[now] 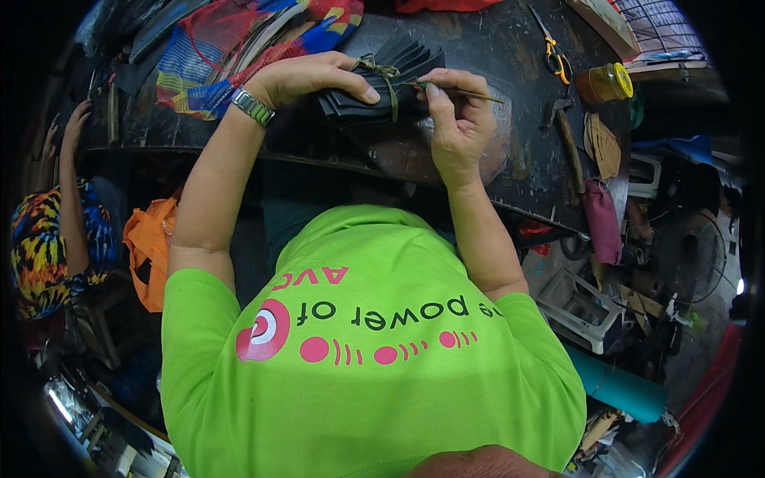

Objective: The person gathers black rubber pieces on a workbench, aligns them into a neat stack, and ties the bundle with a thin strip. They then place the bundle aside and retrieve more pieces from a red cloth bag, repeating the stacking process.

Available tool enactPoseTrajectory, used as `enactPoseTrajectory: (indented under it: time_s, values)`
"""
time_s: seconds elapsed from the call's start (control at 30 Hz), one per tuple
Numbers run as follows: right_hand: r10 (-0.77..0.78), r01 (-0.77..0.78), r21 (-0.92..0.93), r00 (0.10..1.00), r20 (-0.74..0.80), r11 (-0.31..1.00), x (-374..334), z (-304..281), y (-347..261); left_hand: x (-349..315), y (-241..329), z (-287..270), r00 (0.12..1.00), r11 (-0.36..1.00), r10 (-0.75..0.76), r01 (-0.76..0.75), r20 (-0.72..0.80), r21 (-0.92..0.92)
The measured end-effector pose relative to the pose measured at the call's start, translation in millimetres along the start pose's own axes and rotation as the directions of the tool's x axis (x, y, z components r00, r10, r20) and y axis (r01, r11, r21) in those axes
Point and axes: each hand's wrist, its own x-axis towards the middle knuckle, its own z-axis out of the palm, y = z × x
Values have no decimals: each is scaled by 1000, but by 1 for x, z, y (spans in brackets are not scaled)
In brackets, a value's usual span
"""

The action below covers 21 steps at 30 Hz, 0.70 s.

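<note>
My left hand [319,78] is closed round a bundle of thin black flat pieces [351,107], its thumb lying on top. An olive-green tie [392,97] runs round the middle of the bundle, and the pieces fan out at the far end. Between the thumb and fingers of my right hand [460,119] is a thin brown stick [478,96], its inner end at the bundle's right side. Whether that tip touches the pieces cannot be made out. Both hands are over the near part of the dark worktable [478,40].
Right of my hands lie orange-handled scissors [558,65], a hammer [569,147], brown flat pieces [603,145] and a yellow-lidded jar [602,84]. Clear plastic [398,155] is under my right hand. A colourful mesh bag [191,72] lies left. Another person's arm [73,183] reaches in at far left.
</note>
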Motion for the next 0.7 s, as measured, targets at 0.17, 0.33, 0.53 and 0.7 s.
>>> enactPoseTrajectory:
  time_s: [0.17,0.33,0.53,0.7]
  values:
    - [-23,23,-48,1000,-12,999,0,0,-2,-2,4,1,1000,1000,-19,20,12,-20]
    - [-51,51,-110,999,4,993,0,-1,3,-6,8,3,1000,1000,-2,2,-19,-13]
    - [-59,65,-144,997,46,987,-1,-5,7,-2,4,2,1000,1000,-15,14,-8,-12]
    - [-40,40,-85,999,-1,996,-1,-3,6,2,-2,-1,1000,999,-4,5,30,-41]
